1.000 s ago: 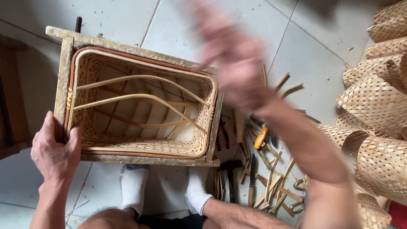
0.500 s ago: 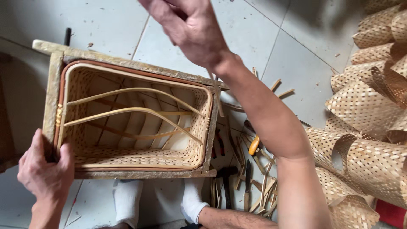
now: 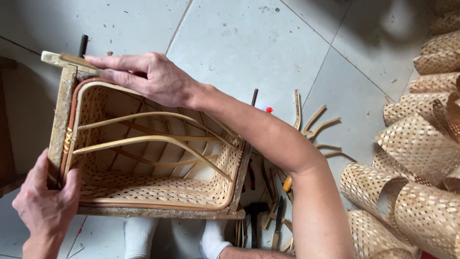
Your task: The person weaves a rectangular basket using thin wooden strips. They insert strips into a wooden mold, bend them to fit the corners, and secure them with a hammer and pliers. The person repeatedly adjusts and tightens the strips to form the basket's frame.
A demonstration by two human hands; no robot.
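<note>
A floor of large pale grey tiles (image 3: 230,43), dusty and crossed by dark grout lines, fills the view from above. On it, close in front of the person, stands a rectangular woven basket (image 3: 158,187) seated inside a rough wooden frame (image 3: 61,120), its open mouth turned up toward the camera so the bare ribs and several long bent cane strips (image 3: 153,141) arching across the inside show plainly. The right hand (image 3: 148,76) reaches across from the right and lies on the far top rail of the frame, fingers stretched out flat and close together along the wood toward its left corner, pressing rather than pinching; a thin dark rod (image 3: 83,45) sticks up just beyond the fingertips. The left hand (image 3: 48,201) is at the near left corner, its grip curled around the frame's left upright, thumb on the inner side against the basket's rim and the other fingers wrapped behind. Below the basket, two feet in white socks (image 3: 213,240) peek out from under the frame's near edge. Just right of the basket a scatter of hand tools (image 3: 268,211) lies on the tiles, among them a dark hammer head and an orange-handled piece, mixed with short curved cane offcuts (image 3: 316,124). Along the right edge of the view, loose rolls of woven matting (image 3: 421,158) are heaped, well apart from both hands.
</note>
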